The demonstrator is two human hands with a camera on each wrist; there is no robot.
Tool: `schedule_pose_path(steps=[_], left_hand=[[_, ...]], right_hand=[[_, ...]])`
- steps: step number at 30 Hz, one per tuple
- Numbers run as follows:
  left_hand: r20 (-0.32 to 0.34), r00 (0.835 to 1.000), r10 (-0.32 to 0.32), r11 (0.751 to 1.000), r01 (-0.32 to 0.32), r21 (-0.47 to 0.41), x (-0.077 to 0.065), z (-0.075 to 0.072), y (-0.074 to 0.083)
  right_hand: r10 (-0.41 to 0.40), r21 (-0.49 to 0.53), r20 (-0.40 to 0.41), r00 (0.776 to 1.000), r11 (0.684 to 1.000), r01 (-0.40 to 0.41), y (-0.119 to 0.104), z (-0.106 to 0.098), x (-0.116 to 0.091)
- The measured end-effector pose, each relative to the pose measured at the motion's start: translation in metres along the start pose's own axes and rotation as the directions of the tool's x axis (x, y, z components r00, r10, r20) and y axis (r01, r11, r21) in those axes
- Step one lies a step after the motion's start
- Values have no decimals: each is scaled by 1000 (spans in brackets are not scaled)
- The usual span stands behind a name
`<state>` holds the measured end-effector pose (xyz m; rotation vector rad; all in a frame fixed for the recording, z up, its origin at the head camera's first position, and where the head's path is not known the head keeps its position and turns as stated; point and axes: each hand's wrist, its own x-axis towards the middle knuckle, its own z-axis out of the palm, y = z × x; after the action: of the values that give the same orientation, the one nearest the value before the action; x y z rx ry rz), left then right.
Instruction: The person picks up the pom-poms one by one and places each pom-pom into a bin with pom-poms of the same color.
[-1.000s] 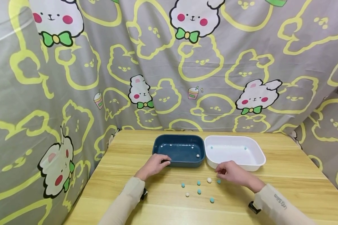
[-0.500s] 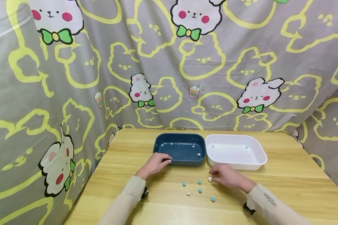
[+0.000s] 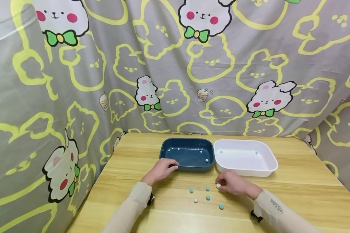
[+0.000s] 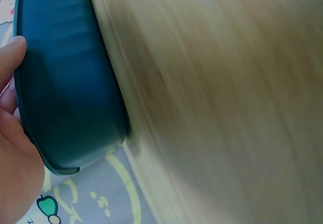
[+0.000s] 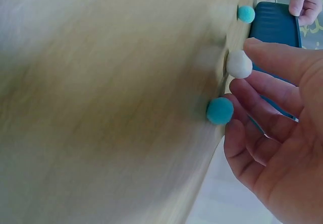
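Clock centred on right hand (image 3: 233, 183), head view. White tray (image 3: 258, 173) blocks 11 to 2; blue tray (image 3: 193, 169), left hand (image 3: 161, 169) gripping its rim, blocks 10; loose balls (image 3: 208, 197) litter 7–9. Passage noted: 3 o'clock, over tabletop (image 3: 301, 184).

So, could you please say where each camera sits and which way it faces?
Head: on the head, facing forward and down at the dark-blue rectangular plastic tray; left hand, right hand and beige sleeves show.
Left wrist: worn there, facing the wood-grain tabletop and tray's outer wall; part of the left hand shows.
Right wrist: worn there, facing the small round white ball; both hands show.
Head and right wrist both show the ball.
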<state>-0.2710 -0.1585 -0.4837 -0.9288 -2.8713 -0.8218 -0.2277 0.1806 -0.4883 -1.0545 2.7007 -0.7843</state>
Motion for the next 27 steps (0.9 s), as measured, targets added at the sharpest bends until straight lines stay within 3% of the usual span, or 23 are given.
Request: schedule_pose_path(steps=[11,19,27], left_hand=[[5,1000,-5,1000,5,-5,-2,0,3],[3,1000,-6,1000,6,5,1,0,1],[2,1000,9,1000,-9,1,0,-1,1]], right_hand=[[-19,-22,7,1000,1000,19,2,2,1],[-79,-54,-3,997,995,78,5,1,2],[-74,-22,2,997,997,74,5,0,0]])
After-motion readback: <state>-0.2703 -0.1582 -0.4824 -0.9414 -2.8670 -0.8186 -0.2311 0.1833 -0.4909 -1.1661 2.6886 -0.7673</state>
